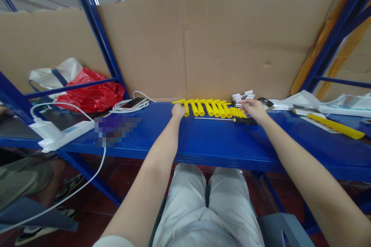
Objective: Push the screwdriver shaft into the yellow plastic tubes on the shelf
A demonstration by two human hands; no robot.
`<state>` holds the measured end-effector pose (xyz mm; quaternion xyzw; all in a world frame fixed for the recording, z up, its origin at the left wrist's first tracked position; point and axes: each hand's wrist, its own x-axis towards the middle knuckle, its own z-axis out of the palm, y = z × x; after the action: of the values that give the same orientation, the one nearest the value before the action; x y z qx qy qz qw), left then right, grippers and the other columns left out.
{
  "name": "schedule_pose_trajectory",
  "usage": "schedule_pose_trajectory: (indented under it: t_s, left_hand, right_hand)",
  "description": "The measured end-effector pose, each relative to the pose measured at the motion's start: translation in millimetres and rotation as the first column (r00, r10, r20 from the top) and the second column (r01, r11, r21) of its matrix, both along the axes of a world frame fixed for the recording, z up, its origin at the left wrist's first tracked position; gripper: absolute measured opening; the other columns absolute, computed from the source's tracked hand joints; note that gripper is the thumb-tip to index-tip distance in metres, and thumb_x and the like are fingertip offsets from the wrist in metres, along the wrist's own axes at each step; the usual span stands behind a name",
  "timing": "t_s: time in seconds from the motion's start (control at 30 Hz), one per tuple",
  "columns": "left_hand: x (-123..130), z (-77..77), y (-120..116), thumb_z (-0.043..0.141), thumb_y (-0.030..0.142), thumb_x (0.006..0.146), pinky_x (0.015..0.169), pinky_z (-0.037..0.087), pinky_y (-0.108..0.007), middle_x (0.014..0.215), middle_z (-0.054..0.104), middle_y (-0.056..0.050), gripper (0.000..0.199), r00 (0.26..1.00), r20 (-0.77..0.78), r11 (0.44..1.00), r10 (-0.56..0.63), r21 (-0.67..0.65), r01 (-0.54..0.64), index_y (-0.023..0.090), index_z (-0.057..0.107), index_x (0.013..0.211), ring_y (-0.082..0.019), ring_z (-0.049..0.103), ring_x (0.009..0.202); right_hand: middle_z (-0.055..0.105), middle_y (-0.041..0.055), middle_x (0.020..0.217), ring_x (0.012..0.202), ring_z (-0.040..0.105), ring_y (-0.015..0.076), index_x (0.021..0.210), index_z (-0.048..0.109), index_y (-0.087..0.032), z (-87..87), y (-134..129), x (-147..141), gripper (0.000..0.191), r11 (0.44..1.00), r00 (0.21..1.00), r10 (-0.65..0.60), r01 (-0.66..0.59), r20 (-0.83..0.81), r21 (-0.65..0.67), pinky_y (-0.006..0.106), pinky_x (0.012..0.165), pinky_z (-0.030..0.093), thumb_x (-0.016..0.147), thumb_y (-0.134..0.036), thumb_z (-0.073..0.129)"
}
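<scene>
At the far side of a blue table (214,142), a seated worker's left hand (178,111) reaches the left end of a row of yellow tubular pieces (208,109), its fingers curled at the endmost one; whether that grip has closed on the piece cannot be told. The right hand (252,109) comes in from the other end, fingers pointing left and gathered near the thumb, beside a cluster of smaller yellow pieces (238,112) and some white pieces (242,95). How far its grip is open, and whether anything is in it, cannot be made out.

Both bare forearms stretch forward, the left nearly straight, the right slanting inward. The left fingertips are lost against the yellow, and the right hand partly covers what lies behind it, including a dark packet (266,103). A screwdriver (240,120) lies in front of the row, its handle toward the right wrist. Farther left, a pixelated patch masks whatever sits near the power strip (71,134); a phone (133,103) rests on coiled white cable. Another person's leg (26,179) is cut off by the left edge.
</scene>
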<state>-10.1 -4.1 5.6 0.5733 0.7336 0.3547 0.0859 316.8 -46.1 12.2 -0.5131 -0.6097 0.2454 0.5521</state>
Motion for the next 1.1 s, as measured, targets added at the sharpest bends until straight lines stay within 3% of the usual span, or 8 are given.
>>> schedule_pose_trajectory:
  t_s: [0.33,0.57,0.73,0.8,0.9,0.97,1.03,1.1]
  left_hand:
    - [18.9,11.0,-12.4,0.051,0.004,0.090,0.112,0.043,-0.027,0.130,0.071,-0.009,0.039,0.984,-0.101,0.954,-0.145,0.249,0.166,0.015,0.072,0.121,-0.019,0.062,0.127]
    - [22.2,11.1,-13.7,0.050,0.003,0.088,0.112,0.044,-0.028,0.123,0.073,-0.007,0.039,0.973,-0.146,0.935,-0.178,0.283,0.214,0.017,0.075,0.115,-0.019,0.063,0.125]
    - [22.4,12.6,-15.8,0.050,0.003,0.089,0.109,0.045,-0.025,0.124,0.073,-0.011,0.037,0.973,-0.145,0.931,-0.181,0.293,0.217,0.012,0.075,0.114,-0.019,0.064,0.122]
    - [23.3,13.1,-16.7,0.050,0.003,0.088,0.109,0.046,-0.026,0.122,0.073,-0.012,0.037,0.973,-0.143,0.928,-0.184,0.301,0.220,0.012,0.076,0.113,-0.020,0.065,0.121]
    - [24.3,13.5,-16.9,0.050,0.003,0.086,0.109,0.047,-0.030,0.120,0.074,-0.009,0.040,0.972,-0.142,0.928,-0.186,0.299,0.221,0.016,0.076,0.113,-0.021,0.064,0.121]
    - [24.4,13.3,-16.1,0.049,0.003,0.086,0.110,0.047,-0.030,0.121,0.074,-0.007,0.041,0.971,-0.143,0.930,-0.190,0.291,0.224,0.017,0.075,0.114,-0.020,0.064,0.122]
    - [24.1,12.7,-14.7,0.048,0.003,0.086,0.109,0.046,-0.029,0.122,0.073,-0.008,0.041,0.970,-0.143,0.929,-0.195,0.291,0.229,0.016,0.075,0.114,-0.020,0.064,0.122]
    - [23.6,11.4,-12.4,0.049,0.003,0.085,0.110,0.046,-0.029,0.121,0.073,-0.010,0.040,0.970,-0.142,0.926,-0.199,0.297,0.233,0.015,0.075,0.114,-0.020,0.064,0.121]
  right_hand:
    - [0.060,-0.0018,0.058,0.044,0.048,0.0089,0.080,0.066,-0.017,2.0,-3.9,-2.8,0.005,1.000,0.999,-0.014,0.015,0.046,-0.011,0.022,0.048,0.043,0.076,-0.014,0.065]
    - [0.061,-0.0008,0.059,0.046,0.049,0.0095,0.081,0.068,-0.017,1.1,-1.3,3.2,0.005,1.000,0.996,-0.005,0.005,0.085,0.007,0.023,0.050,0.044,0.076,-0.017,0.067]
    - [0.061,0.0000,0.061,0.047,0.050,0.0106,0.079,0.065,-0.018,12.9,-3.4,17.0,0.010,0.987,0.987,-0.155,0.157,-0.049,0.047,0.023,0.047,0.042,0.073,-0.011,0.062]
    - [0.063,0.0017,0.065,0.050,0.051,0.0109,0.081,0.064,-0.017,24.9,-5.9,28.4,0.014,0.952,0.943,-0.294,0.304,-0.155,0.040,0.024,0.050,0.043,0.073,-0.007,0.058]
    - [0.065,0.0070,0.074,0.055,0.051,0.0118,0.087,0.066,-0.012,44.5,-9.5,56.0,0.022,0.841,0.815,-0.516,0.540,-0.264,0.026,0.026,0.056,0.044,0.078,-0.002,0.050]
    - [0.068,0.0120,0.081,0.059,0.052,0.0132,0.093,0.071,-0.008,51.9,-10.6,83.9,0.026,0.734,0.731,-0.663,0.677,-0.165,0.050,0.030,0.063,0.045,0.080,-0.002,0.049]
    - [0.069,0.0168,0.083,0.064,0.053,0.0159,0.091,0.075,-0.006,50.9,-10.7,120.2,0.023,0.615,0.611,-0.789,0.783,0.065,0.092,0.035,0.071,0.046,0.078,-0.003,0.056]
    - [0.068,0.0195,0.076,0.065,0.054,0.0202,0.084,0.078,-0.007,42.5,-10.7,163.0,0.017,0.574,0.528,-0.804,0.810,0.274,0.123,0.040,0.069,0.045,0.076,-0.009,0.063]
